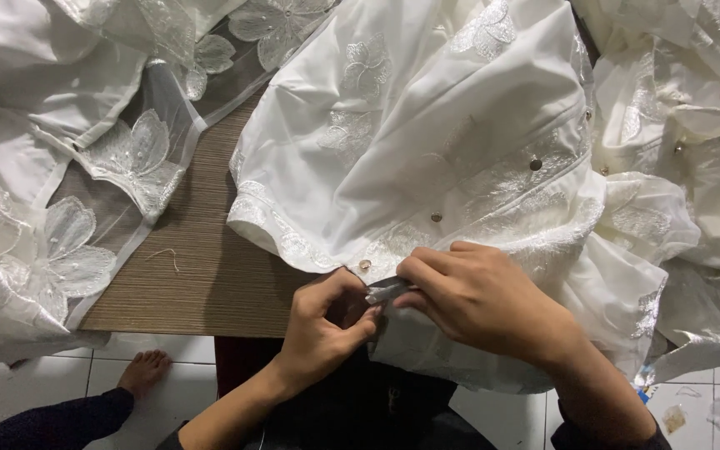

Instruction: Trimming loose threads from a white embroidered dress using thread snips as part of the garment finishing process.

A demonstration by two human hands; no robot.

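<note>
Both hands pinch the white garment [427, 125] hem: left hand [322, 325] grip closed beside a button [365, 265], right hand [477, 296] grip closed above.

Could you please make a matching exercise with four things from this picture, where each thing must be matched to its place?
Things:
1. left hand
2. loose thread
3. bare foot
4. lace flower

Places:
A. on the tiled floor, below the table edge
B. on the bare wooden table top
C. on sheer fabric at the upper left
D. at the hem of the white garment, beside the right hand

Right pairs: 1-D, 2-B, 3-A, 4-C
</note>
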